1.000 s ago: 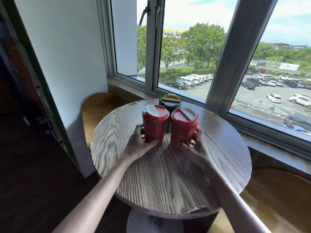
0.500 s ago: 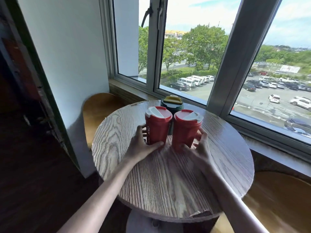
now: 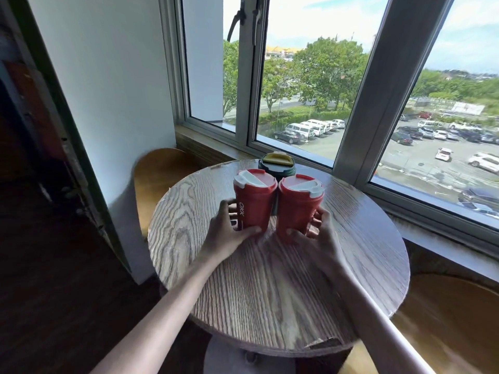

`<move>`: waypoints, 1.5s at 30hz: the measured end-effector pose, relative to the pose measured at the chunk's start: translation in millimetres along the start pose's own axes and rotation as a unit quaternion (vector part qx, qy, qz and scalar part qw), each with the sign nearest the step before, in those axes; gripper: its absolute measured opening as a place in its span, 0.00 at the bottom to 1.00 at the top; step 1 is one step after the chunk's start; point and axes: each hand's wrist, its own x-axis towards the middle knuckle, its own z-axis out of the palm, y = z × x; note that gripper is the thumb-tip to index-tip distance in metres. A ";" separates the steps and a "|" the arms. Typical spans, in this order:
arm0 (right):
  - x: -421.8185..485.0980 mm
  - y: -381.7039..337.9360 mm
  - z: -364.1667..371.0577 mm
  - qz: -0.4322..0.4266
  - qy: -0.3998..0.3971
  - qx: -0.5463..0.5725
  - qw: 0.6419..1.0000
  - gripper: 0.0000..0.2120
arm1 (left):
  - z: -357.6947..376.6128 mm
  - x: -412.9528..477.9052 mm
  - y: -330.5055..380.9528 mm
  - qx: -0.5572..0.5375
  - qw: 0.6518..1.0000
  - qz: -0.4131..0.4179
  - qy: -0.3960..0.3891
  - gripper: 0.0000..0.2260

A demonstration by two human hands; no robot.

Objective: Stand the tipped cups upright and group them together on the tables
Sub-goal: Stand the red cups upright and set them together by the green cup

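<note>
From my head camera, looking down: a round wood-grain desk (image 3: pixel 270 287) stands against a window (image 3: pixel 310 90) that overlooks a car park and trees. My left hand (image 3: pixel 225 234) grips the left red cup (image 3: pixel 255 202) low on its body, the fingers (image 3: pixel 229 207) curled round its far side and the thumb across the front. My right hand (image 3: pixel 322 240) holds the right red cup (image 3: pixel 298 210) the same way near its base. Both cups stand upright on the desk with their white-and-red lids on, side by side and touching at the rims. Just behind them, at the desk's window edge, a dark green cup (image 3: pixel 278 171) with a yellow lid stands upright. A wooden seat (image 3: pixel 159 171) shows at each side of the desk.
</note>
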 end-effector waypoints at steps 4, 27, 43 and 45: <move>2.2 0.6 -0.8 -0.013 0.000 -0.020 1.000 0.33 | 0.2 1.6 2.9 0.004 1.000 0.001 0.002 0.36; 5.7 1.3 -5.5 0.009 -0.026 0.018 0.999 0.31 | -0.4 2.6 -0.1 -0.002 1.000 0.001 -0.005 0.35; 2.6 -1.1 -3.9 0.009 -0.040 0.000 0.999 0.31 | -2.3 -0.8 3.0 0.004 1.000 0.003 0.024 0.34; 2.5 -1.9 -5.3 0.009 -0.047 -0.008 0.999 0.30 | -2.7 -1.2 4.8 0.007 1.000 0.002 0.027 0.34</move>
